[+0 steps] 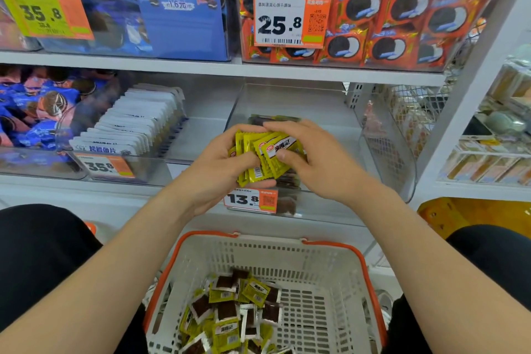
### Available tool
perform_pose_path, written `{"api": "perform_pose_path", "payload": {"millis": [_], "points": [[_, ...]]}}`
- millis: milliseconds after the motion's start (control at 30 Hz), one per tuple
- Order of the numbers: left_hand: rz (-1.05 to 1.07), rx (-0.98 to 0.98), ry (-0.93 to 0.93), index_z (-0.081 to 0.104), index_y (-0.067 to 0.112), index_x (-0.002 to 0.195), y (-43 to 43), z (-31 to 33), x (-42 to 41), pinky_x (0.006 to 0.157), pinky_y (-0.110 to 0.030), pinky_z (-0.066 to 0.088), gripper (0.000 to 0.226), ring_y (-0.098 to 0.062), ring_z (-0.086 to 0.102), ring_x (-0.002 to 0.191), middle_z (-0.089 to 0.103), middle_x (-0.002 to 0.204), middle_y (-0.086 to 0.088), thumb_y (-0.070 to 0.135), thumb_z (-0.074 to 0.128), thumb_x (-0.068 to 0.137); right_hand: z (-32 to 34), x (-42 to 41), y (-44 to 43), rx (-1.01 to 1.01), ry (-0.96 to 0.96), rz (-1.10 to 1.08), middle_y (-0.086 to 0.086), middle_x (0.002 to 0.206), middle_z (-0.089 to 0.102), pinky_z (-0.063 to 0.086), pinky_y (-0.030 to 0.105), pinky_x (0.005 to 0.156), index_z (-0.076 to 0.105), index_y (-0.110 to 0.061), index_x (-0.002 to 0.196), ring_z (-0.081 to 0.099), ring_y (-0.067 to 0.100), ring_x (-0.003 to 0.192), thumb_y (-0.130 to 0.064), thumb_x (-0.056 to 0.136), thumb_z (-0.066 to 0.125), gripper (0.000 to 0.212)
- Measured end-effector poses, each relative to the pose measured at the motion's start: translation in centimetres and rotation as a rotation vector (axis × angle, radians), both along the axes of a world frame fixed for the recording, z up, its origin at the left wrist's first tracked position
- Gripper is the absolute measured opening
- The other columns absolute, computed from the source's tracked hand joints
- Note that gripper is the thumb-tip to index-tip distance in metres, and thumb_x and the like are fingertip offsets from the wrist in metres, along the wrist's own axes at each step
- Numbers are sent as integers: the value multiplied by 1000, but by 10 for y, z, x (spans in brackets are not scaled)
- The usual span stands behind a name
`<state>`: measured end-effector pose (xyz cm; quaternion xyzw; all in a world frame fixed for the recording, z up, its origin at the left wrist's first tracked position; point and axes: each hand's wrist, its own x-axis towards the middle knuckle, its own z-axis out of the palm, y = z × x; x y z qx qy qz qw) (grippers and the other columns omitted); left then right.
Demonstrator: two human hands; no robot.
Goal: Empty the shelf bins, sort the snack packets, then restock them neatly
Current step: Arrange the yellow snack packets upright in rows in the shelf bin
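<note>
- Two hands meet at the centre on one stack (pixel 268 159) of yellow packets. The left hand (pixel 218 167) cups it from 9 o'clock with fingers curled beneath. The right hand (pixel 316 158) closes on it from 3 o'clock, thumb pressed on the front packet and fingers hooked over the top.
- The front packet carries a red-and-white logo and bold black characters on white, too blurred to read. A barcode shows on a lower packet.
- The stack is held above the front part of a clear bin (pixel 238 106). A few dark packets (pixel 273 119) lie in the bin under and behind the hands, and its floor toward 12 o'clock is open.
- On the bin's front, just below the hands, the 13.8 tag (pixel 249 200) is white and orange with a QR code.
- At 6 o'clock a white basket (pixel 330 247) with an orange rim holds loose packets (pixel 230 310), yellow and brown-and-white, heaped at its left. Its right half is bare grid.
- At 9 o'clock a row of white packets (pixel 138 121) stands on edge in the next bin, behind the 35.8 tag (pixel 105 166).
- At 12 o'clock the 25.8 tag (pixel 290 20) hangs before orange cookie packs (pixel 402 11).
- At 11 o'clock a blue card (pixel 178 6) reads 1.6元. At 10 o'clock a yellow-and-orange sign (pixel 43 11) also reads 35.8.
- A white upright (pixel 471 112) at 3 o'clock ends the shelf.
</note>
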<state>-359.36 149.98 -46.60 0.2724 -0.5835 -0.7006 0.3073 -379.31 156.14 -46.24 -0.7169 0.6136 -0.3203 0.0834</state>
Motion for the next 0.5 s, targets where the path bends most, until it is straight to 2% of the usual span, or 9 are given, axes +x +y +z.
{"api": "perform_pose_path", "payload": {"millis": [33,100,167,200,267,300,400,500], "points": [[3,7,6,57,9,134,0,-1,0,85,-52,63,43,-38,73,111,71,125,-17,-16,49,99,-1,-1,-1,-19,0,-48,-1,123,59,41,16,97,61,-24,140,54,12,110,-20,100,67,41],[32,21,21,57,11,136,0,-2,0,89,-53,62,45,-38,72,113,70,128,-16,-15,50,99,-1,-3,-2,-8,-96,-148,-8,109,59,51,34,94,64,-24,121,57,13,100,-23,99,69,22],[78,2,5,59,16,136,-1,-2,-1,94,-55,60,45,-37,72,113,72,127,-12,-12,54,100,-3,-5,-3,66,-338,-215,-5,101,63,57,49,87,58,-25,109,63,20,95,-24,103,64,10],[97,-21,-12,59,18,135,-1,-2,-2,96,-56,59,45,-35,72,113,73,125,-10,-9,56,100,-3,-2,-3,103,-516,-231,-1,101,65,58,50,85,56,-22,111,65,22,94,-23,105,61,7],[112,-61,-35,59,21,135,0,-1,-3,98,-54,58,44,-32,73,112,74,123,-8,-5,60,100,-5,10,-2,170,-850,-214,7,110,70,59,43,83,57,-16,122,67,24,98,-20,109,54,15],[108,-75,-34,59,22,135,0,-1,-4,97,-52,59,43,-31,73,111,74,123,-8,-3,62,100,-8,18,-3,171,-930,-187,8,117,71,59,39,86,58,-16,128,68,24,103,-18,109,52,20],[119,-123,-35,63,24,127,2,0,-4,80,-45,65,41,-30,76,102,76,116,-7,-1,69,95,-17,36,-5,128,-928,-152,4,122,73,57,37,97,62,-17,133,69,22,113,-17,110,49,26],[177,-153,-61,64,24,123,0,0,-4,70,-42,66,39,-31,78,97,77,111,-5,1,74,92,-16,35,-8,173,-1033,-157,6,117,75,59,43,90,64,-16,126,72,22,104,-18,110,50,22]]}}
